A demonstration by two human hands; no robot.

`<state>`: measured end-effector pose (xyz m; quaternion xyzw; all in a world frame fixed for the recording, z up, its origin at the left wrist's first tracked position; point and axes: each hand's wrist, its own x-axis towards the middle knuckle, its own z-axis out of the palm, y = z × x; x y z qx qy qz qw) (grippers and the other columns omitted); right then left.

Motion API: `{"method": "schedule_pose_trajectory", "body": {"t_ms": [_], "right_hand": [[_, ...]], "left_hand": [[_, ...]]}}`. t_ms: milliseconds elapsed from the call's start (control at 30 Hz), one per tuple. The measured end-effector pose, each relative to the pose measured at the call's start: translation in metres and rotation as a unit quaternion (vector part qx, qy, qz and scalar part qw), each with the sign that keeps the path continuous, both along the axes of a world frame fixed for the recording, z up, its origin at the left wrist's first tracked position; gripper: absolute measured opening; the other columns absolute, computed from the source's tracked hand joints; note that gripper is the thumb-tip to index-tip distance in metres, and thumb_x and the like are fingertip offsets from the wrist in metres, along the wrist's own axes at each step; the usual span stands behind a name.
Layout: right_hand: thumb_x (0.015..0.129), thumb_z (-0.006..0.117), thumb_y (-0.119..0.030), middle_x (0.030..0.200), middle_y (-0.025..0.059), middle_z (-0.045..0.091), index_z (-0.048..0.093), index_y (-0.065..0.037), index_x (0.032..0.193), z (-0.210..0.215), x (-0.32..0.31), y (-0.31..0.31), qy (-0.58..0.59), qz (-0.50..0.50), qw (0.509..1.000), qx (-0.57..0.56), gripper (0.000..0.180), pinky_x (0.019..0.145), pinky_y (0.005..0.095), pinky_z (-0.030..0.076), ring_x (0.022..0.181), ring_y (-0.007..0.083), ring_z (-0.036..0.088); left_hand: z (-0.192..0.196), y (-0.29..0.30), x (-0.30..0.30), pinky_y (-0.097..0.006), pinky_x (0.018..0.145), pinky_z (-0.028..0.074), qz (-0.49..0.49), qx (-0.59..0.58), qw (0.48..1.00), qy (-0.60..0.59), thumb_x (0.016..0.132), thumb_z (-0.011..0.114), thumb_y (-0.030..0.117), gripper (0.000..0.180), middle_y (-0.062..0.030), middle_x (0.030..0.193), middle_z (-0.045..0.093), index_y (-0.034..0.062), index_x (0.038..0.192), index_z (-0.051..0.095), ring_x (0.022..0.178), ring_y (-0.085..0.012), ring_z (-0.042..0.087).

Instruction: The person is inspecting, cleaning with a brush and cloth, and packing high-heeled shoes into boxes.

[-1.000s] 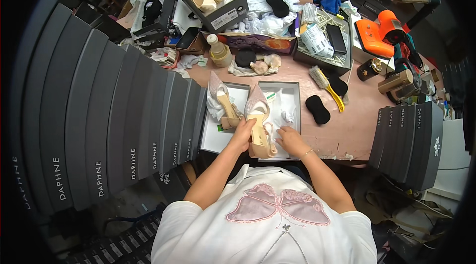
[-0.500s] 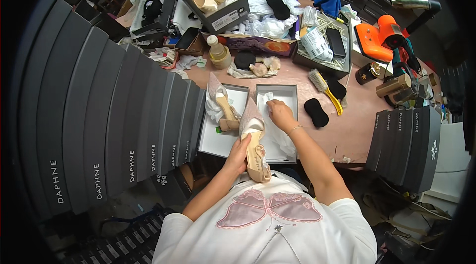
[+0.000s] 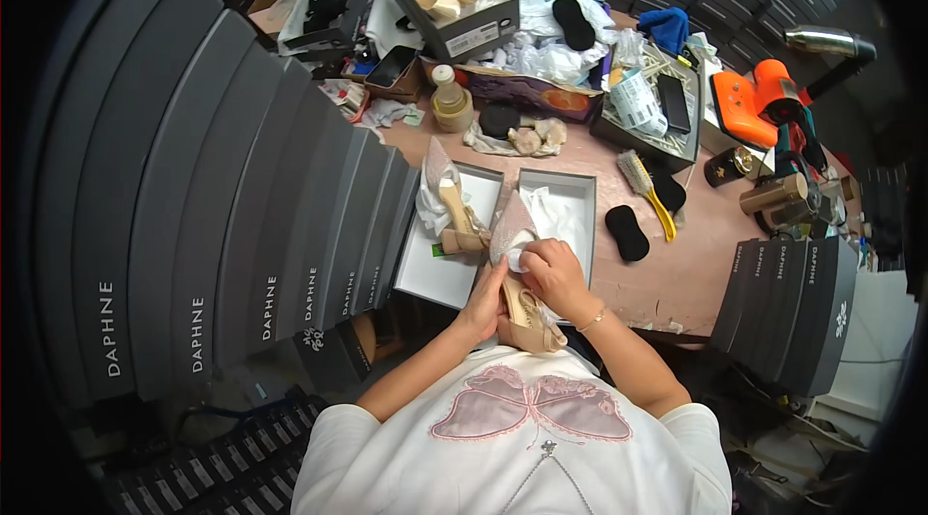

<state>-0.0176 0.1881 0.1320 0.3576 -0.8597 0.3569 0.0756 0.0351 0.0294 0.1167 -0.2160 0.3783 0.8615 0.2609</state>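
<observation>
My left hand (image 3: 481,306) is wrapped around the side of a pointed shoe (image 3: 512,221) with a pink glittery toe, beige insole and ankle strap. The shoe points away from me, its heel end close to my shirt. Fingers of my right hand (image 3: 559,277) pinch a wad of white tissue paper (image 3: 516,262) at the shoe's opening, behind the toe. The matching shoe (image 3: 448,188) rests in the left part of an open shoebox (image 3: 423,275), with white paper around it. To the right, the other box half (image 3: 587,210) holds more crumpled tissue.
Tall stacks of dark shoeboxes (image 3: 217,225) flank my left; a shorter stack (image 3: 788,312) stands right. On the table are a yellow-handled brush (image 3: 650,194), black pads (image 3: 627,233), a bottle (image 3: 451,99), an orange tool (image 3: 742,109) and boxes of paper at the back.
My right hand has come back from the right box half to the shoe, bringing white tissue to its opening. The left hand still holds the shoe. The whole view has shifted slightly.
</observation>
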Motion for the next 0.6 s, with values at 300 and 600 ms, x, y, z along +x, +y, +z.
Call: {"method": "schedule_pose_trajectory", "body": {"t_ms": [300, 600], "right_hand": [[0.072, 0.069, -0.015, 0.093, 0.0029, 0.057, 0.061, -0.012, 0.092, 0.014, -0.001, 0.034, 0.038, -0.057, 0.998, 0.016, 0.022, 0.076, 0.035, 0.037, 0.087, 0.0224, 0.053], [0.077, 0.065, -0.001, 0.118, 0.0166, 0.059, 0.04, 0.0, 0.138, -0.02, -0.005, 0.049, -0.333, -0.185, 0.882, -0.276, 0.066, 0.09, 0.0304, 0.047, 0.109, 0.0218, 0.057]], "left_hand": [[-0.002, 0.031, -0.001, -0.029, 0.091, 0.048, -0.055, -0.056, 0.994, 0.081, 0.1, 0.049, 0.024, 0.043, -0.0071, 0.122, 0.049, 0.0072, 0.135, 0.031, 0.109, -0.0137, 0.053], [-0.002, 0.07, 0.003, -0.026, 0.082, 0.049, -0.051, -0.062, 0.988, 0.131, 0.097, 0.052, 0.019, 0.047, -0.0049, 0.115, 0.051, 0.007, 0.137, 0.031, 0.097, -0.0095, 0.055]]}}
